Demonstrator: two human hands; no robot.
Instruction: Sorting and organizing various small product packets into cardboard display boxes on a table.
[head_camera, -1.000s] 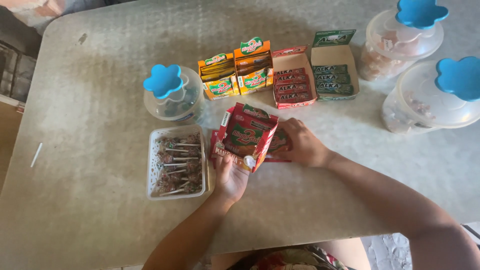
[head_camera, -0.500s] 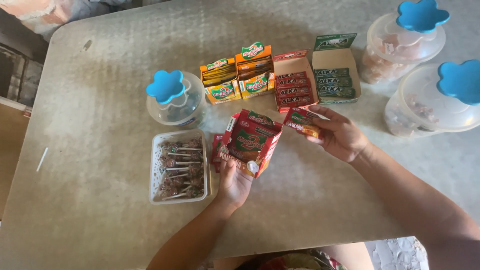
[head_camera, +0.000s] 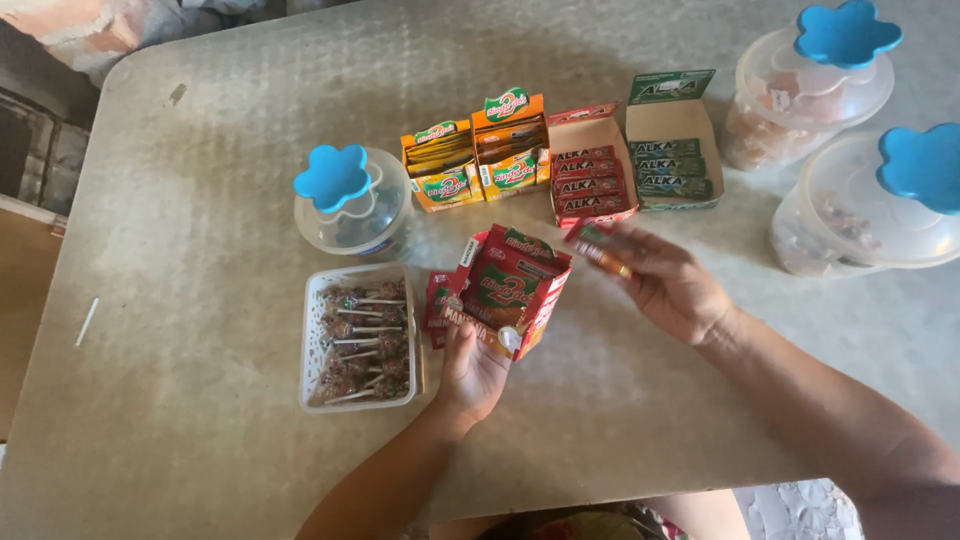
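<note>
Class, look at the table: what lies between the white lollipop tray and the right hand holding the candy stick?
In the head view, the open red candy box, held by the left hand.

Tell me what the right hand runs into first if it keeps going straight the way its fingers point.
Probably the red display box of candy sticks: the right hand, holding a small red pack, points up-left toward it. Height above the table is unclear.

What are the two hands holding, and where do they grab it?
The left hand holds the open red carton by its lower end. The right hand holds a small red candy pack by one end, in its fingertips.
</note>
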